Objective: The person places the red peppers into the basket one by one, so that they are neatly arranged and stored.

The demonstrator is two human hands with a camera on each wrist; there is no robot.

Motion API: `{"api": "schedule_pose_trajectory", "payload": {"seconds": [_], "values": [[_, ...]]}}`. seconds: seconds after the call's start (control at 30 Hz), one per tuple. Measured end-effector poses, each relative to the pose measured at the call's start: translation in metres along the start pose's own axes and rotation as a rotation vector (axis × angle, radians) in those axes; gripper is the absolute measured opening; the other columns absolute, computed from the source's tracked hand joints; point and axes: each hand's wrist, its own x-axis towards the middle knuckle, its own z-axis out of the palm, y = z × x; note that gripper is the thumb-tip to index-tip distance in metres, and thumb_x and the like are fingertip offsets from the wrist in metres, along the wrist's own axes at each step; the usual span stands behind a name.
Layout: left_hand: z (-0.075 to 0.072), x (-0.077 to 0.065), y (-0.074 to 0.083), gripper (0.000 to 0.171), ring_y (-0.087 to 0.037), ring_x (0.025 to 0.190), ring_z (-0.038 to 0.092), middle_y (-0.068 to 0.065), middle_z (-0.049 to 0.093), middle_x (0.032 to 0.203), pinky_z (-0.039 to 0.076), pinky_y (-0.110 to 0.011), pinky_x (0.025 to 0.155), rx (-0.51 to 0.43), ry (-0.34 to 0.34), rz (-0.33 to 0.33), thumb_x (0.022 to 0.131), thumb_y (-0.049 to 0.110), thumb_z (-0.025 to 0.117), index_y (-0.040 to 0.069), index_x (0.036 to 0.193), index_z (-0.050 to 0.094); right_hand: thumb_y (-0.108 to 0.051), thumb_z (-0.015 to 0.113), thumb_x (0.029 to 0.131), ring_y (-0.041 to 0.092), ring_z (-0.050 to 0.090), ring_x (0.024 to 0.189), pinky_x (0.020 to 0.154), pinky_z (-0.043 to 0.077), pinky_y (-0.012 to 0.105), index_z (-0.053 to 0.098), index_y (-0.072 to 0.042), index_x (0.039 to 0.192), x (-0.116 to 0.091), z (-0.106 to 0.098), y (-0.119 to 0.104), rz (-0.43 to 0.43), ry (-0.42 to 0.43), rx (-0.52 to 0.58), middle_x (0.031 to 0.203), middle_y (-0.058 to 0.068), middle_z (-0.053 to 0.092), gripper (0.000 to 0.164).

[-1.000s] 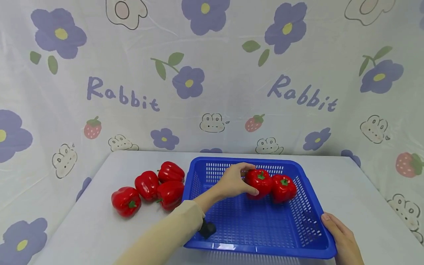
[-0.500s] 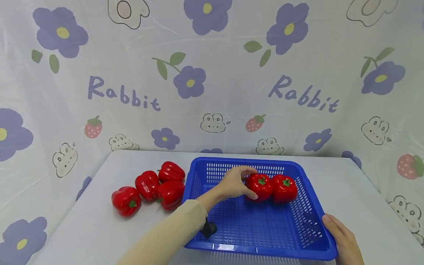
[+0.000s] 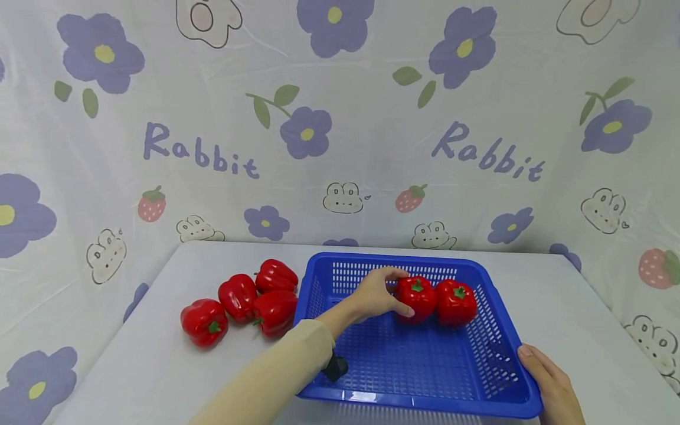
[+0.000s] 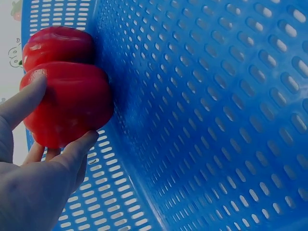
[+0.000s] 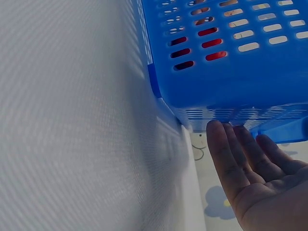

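We see a white worktop (image 3: 133, 378) running back to a hanging cloth (image 3: 372, 153), pale and printed with purple flowers, strawberries, rabbit faces and the word "Rabbit" twice over. The cloth also closes in both sides. On the right half of the surface sits a blue plastic basket (image 3: 409, 404) with slotted walls.

Inside it, toward the far right part, the held pepper (image 3: 419, 304), red with a green stem uppermost, touches a second red pepper (image 3: 457, 310) on its right. Our left hand (image 3: 374, 294) reaches in over the left side, its fingers (image 4: 74, 151) and thumb parted by the pepper's width and gripping it. The arm wears a cream sleeve (image 3: 273, 372), with a black device (image 3: 336, 367) at the wrist.

Our right hand (image 3: 555, 383) is at the basket's near right corner; its fingers are nearly straight, touching the outside. Left of the basket, four loose peppers (image 3: 238, 298), all red, lie clustered on the worktop.
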Motion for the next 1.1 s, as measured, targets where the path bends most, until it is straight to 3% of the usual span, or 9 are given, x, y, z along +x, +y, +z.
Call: {"api": "schedule_pose_trajectory", "payload": {"seconds": [0.13, 0.23, 0.37, 0.67, 1.1], "values": [[-0.0005, 0.0006, -0.0011, 0.067, -0.024, 0.110, 0.060, -0.004, 0.060, 0.125, 0.054, -0.035, 0.087, -0.021, -0.005, -0.003, 0.069, 0.000, 0.088, 0.008, 0.129, 0.061, -0.050, 0.053, 0.098, 0.015, 0.068, 0.088, 0.074, 0.057, 0.036, 0.044, -0.008, 0.138, 0.0001, 0.0007, -0.0002, 0.005, 0.003, 0.005, 0.101, -0.005, 0.068, 0.059], [-0.0015, 0.0000, -0.0009, 0.066, -0.025, 0.110, 0.059, -0.005, 0.059, 0.126, 0.054, -0.036, 0.088, -0.031, -0.011, -0.004, 0.070, -0.001, 0.087, 0.007, 0.130, 0.060, -0.048, 0.054, 0.099, 0.016, 0.068, 0.087, 0.073, 0.058, 0.037, 0.056, -0.023, 0.124, 0.0001, 0.0010, 0.0003, -0.006, 0.002, 0.023, 0.099, -0.005, 0.068, 0.036], [-0.0025, -0.0006, -0.0004, 0.065, -0.027, 0.111, 0.059, -0.006, 0.059, 0.126, 0.053, -0.037, 0.089, -0.036, -0.015, -0.007, 0.071, -0.001, 0.086, 0.007, 0.130, 0.060, -0.047, 0.055, 0.099, 0.020, 0.069, 0.085, 0.071, 0.058, 0.041, 0.059, -0.035, 0.103, -0.0005, 0.0016, 0.0008, -0.022, 0.002, 0.036, 0.097, -0.003, 0.069, 0.013], [-0.0029, 0.0004, -0.0025, 0.065, -0.025, 0.111, 0.059, -0.003, 0.060, 0.125, 0.053, -0.036, 0.088, -0.040, -0.012, -0.026, 0.071, 0.000, 0.087, 0.010, 0.130, 0.061, -0.043, 0.054, 0.101, 0.022, 0.070, 0.081, 0.067, 0.059, 0.043, 0.065, -0.043, 0.091, -0.0012, 0.0032, 0.0007, -0.057, -0.006, 0.059, 0.092, -0.003, 0.070, 0.015], [-0.0025, -0.0001, -0.0016, 0.065, -0.025, 0.111, 0.060, -0.003, 0.059, 0.125, 0.053, -0.037, 0.089, -0.038, -0.020, -0.021, 0.072, 0.002, 0.087, 0.009, 0.130, 0.059, -0.040, 0.051, 0.102, 0.024, 0.071, 0.080, 0.066, 0.059, 0.045, 0.068, -0.043, 0.092, -0.0028, 0.0035, 0.0015, -0.075, -0.015, 0.079, 0.089, -0.002, 0.071, 0.019]]}}
